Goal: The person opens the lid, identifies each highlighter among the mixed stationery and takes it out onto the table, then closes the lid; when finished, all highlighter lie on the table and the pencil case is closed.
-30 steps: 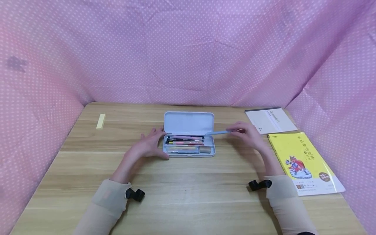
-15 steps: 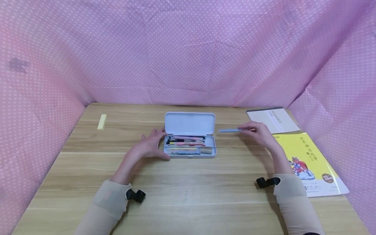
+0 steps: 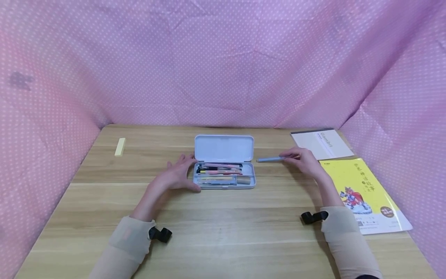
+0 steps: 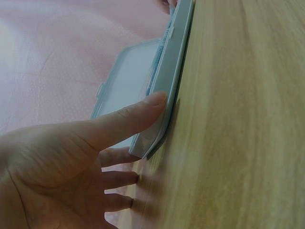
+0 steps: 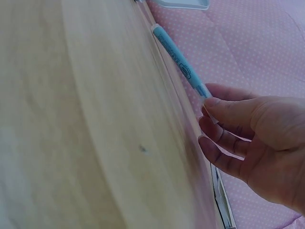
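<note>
A pale blue pencil case (image 3: pixel 224 149) lies with its lid up in the middle of the table. Several pens and pencils (image 3: pixel 219 170) fill its upper section, and a beige-grey block (image 3: pixel 243 179) sits at lower right. My left hand (image 3: pixel 175 176) holds the case's left end; in the left wrist view the thumb (image 4: pixel 138 114) presses its front wall, with the fingers around the end. To the right of the case my right hand (image 3: pixel 304 159) pinches a light blue pen (image 5: pixel 178 59) by one end, its other end pointing at the case.
A yellow book (image 3: pixel 341 174) with a cartoon figure lies at right, below a white notebook (image 3: pixel 325 145). At the far left is a pale yellow strip (image 3: pixel 120 147). Pink dotted cloth (image 3: pixel 223 77) hangs around the back and sides of the wooden table (image 3: pixel 223 232).
My right hand has drawn the blue pen away from the pencil case to the right, then lowered it slightly toward the table. The left hand has stayed on the case.
</note>
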{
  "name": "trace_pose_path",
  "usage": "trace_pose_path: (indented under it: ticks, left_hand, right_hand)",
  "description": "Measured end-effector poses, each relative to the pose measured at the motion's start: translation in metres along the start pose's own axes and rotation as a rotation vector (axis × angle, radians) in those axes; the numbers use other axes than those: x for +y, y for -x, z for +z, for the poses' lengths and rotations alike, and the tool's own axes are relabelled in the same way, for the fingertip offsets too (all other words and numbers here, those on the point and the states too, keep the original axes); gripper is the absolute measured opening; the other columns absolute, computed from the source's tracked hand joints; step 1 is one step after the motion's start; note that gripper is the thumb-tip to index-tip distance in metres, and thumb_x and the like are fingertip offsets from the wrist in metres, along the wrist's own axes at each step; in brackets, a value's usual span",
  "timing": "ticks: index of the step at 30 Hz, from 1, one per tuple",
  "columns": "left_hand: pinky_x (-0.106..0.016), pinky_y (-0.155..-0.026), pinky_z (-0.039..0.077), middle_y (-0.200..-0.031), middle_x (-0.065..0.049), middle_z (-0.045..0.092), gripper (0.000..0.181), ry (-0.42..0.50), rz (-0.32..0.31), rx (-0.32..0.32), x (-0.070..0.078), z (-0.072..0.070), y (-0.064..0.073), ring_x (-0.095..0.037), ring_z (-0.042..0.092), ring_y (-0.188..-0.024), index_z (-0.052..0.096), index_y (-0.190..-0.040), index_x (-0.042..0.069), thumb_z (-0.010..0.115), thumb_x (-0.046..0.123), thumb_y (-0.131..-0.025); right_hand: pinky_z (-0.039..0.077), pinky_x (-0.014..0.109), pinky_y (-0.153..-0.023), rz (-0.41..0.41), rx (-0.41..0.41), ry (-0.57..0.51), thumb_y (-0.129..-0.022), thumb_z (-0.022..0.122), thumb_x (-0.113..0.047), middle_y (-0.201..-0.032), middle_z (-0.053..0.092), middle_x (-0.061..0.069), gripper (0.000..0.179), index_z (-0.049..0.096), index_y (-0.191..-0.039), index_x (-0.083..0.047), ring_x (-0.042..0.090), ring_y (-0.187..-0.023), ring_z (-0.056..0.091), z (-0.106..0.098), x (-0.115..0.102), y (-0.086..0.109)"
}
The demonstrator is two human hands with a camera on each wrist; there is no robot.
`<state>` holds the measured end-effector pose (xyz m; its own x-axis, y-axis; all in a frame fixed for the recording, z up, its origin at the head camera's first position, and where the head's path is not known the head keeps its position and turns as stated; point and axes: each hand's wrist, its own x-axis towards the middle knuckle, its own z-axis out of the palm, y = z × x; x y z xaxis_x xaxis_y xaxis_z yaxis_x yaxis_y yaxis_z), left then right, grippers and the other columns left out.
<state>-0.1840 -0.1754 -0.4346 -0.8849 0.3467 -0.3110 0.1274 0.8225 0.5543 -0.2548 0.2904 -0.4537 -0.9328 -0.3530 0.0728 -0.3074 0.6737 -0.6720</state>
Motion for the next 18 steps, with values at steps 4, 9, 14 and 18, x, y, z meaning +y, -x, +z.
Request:
trace_pose_path:
  ticks: [4, 9, 14, 18]
  left_hand:
    - [-0.080, -0.120, -0.005, -0.173, -0.022, 0.009, 0.108, -0.008, 0.001, 0.000, 0.0003, 0.0008, 0.0000, -0.050, 0.000, -0.159, 0.033, -0.159, 0.008, 0.089, 0.043, -0.073]
    - [-0.080, -0.119, -0.005, -0.172, -0.023, 0.009, 0.109, -0.004, 0.009, 0.005, 0.0008, 0.0015, 0.0004, -0.051, 0.000, -0.159, 0.033, -0.159, 0.007, 0.089, 0.043, -0.073]
    - [-0.079, -0.120, -0.006, -0.173, -0.023, 0.009, 0.109, 0.000, 0.004, 0.005, -0.0005, 0.0022, -0.0002, -0.050, 0.000, -0.159, 0.033, -0.159, 0.007, 0.089, 0.044, -0.073]
    - [-0.080, -0.119, -0.006, -0.173, -0.022, 0.009, 0.108, 0.002, 0.004, 0.005, -0.0021, 0.0023, -0.0004, -0.050, 0.000, -0.159, 0.033, -0.159, 0.007, 0.089, 0.044, -0.073]
  right_hand:
    - [0.052, 0.013, -0.084, 0.024, -0.012, 0.034, -0.096, 0.070, -0.007, -0.116, 0.076, 0.017, 0.023, 0.076, -0.118, -0.007, 0.014, -0.099, 0.068, 0.0011, 0.0021, -0.0002]
    - [0.052, 0.015, -0.085, 0.018, -0.027, 0.063, -0.096, 0.070, -0.008, -0.116, 0.075, 0.016, 0.023, 0.076, -0.119, -0.008, 0.025, -0.103, 0.069, 0.0022, 0.0020, 0.0005]
    - [0.051, 0.013, -0.086, 0.016, -0.034, 0.078, -0.096, 0.070, -0.007, -0.116, 0.075, 0.016, 0.023, 0.076, -0.118, -0.008, 0.028, -0.105, 0.069, 0.0032, 0.0021, 0.0008]
    - [0.050, 0.014, -0.085, 0.015, -0.032, 0.093, -0.096, 0.070, -0.006, -0.114, 0.074, 0.015, 0.023, 0.077, -0.117, -0.008, 0.028, -0.104, 0.069, 0.0039, 0.0023, 0.0002]
